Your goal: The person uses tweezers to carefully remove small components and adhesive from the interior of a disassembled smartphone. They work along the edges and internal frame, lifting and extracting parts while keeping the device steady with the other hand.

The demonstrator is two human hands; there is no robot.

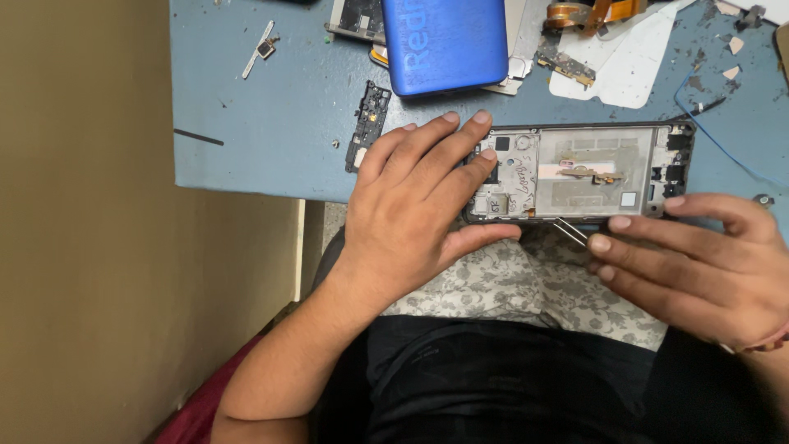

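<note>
Black-rimmed phone frame (579, 173), back cover off, lies at the blue table's (271, 140) near edge. We pin its left end with our flat, open left hand (411, 218); our right hand (699, 263) pinches metal tweezers (571, 230) at its lower rim. Step, we judge: picking inside the frame; a steady tip needed. Blue cover (444, 41) beyond; small parts crowd the far side.

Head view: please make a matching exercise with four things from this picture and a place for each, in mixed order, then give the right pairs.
1. left hand
2. right hand
3. blue back cover
4. tweezers

a. at the table's far edge
b. flat on the opened phone frame's left end
c. at the frame's near edge, in the fingers
d. beside the frame's right near corner

Pairs: 1-b, 2-d, 3-a, 4-c
</note>
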